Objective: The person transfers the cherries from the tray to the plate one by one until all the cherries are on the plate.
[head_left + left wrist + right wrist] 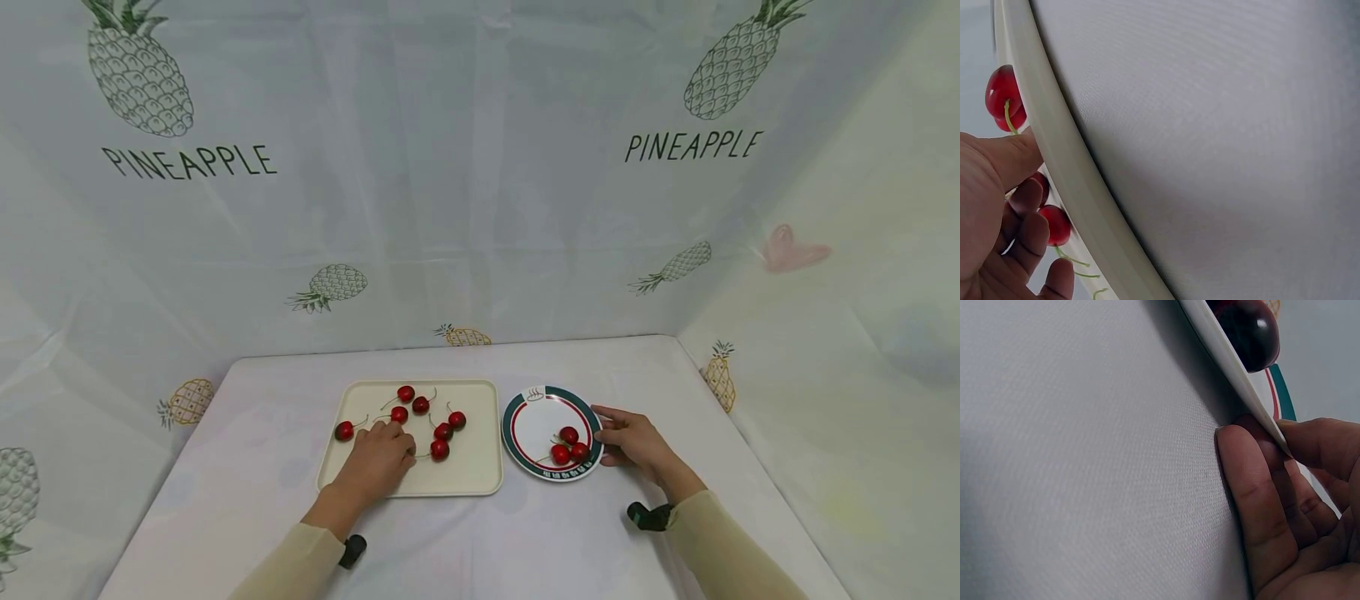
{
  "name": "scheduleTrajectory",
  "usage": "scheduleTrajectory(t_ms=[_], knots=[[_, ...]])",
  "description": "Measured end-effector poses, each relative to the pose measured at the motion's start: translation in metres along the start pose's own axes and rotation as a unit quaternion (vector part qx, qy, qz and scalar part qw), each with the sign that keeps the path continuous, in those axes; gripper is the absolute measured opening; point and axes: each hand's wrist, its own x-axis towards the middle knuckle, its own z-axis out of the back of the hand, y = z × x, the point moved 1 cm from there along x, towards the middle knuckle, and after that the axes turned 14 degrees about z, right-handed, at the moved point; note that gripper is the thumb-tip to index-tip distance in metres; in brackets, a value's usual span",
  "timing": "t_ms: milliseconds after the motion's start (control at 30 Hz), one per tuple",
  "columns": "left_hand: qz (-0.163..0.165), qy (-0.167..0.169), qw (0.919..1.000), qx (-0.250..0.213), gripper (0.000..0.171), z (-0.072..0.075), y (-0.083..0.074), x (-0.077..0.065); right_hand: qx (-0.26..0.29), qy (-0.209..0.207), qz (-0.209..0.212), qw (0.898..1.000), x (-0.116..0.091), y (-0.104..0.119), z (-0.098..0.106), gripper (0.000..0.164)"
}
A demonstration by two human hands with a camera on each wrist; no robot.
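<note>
Pineapple-printed sheeting (457,167) hangs behind a tray (468,475) of cherries (439,450) and a plate (542,423) holding three. Only the right wrist view shows fingers (1249,481) beneath the rim (1235,369) the right hand (636,440) pinches; whether the left hand (377,462), over the tray, grips anything, I cannot tell.

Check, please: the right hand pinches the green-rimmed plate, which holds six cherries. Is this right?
Not quite: the head view shows three cherries on the green-rimmed plate, not six. The right hand does pinch it.
</note>
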Motion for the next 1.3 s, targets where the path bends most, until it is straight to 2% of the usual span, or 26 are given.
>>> scheduleTrajectory(t_ms=[267,667,900,1167,1300], knots=[[0.007,0.006,0.9999,-0.014,0.008,-0.0009,0.0003,-0.001,-0.002,-0.001,0.003,1.0,-0.0004,-0.0011,-0.0009,0.058],[0.005,-0.01,0.999,-0.043,0.005,0.0022,-0.0011,-0.0001,0.001,-0.008,-0.004,1.0,0.0018,-0.002,0.0002,0.057],[-0.013,-0.032,0.9984,-0.044,0.008,0.002,-0.0001,-0.0005,0.001,0.005,0.004,1.0,0.0,0.0002,0.0008,0.059],[-0.019,-0.05,0.9974,-0.048,0.01,0.0021,0.0007,0.0002,0.001,-0.005,-0.003,1.0,0.0011,-0.0006,0.0009,0.057],[-0.028,-0.071,0.9961,-0.044,0.012,0.0025,0.001,0.0002,-0.005,-0.003,-0.001,1.0,0.0016,-0.0015,0.0009,0.057]])
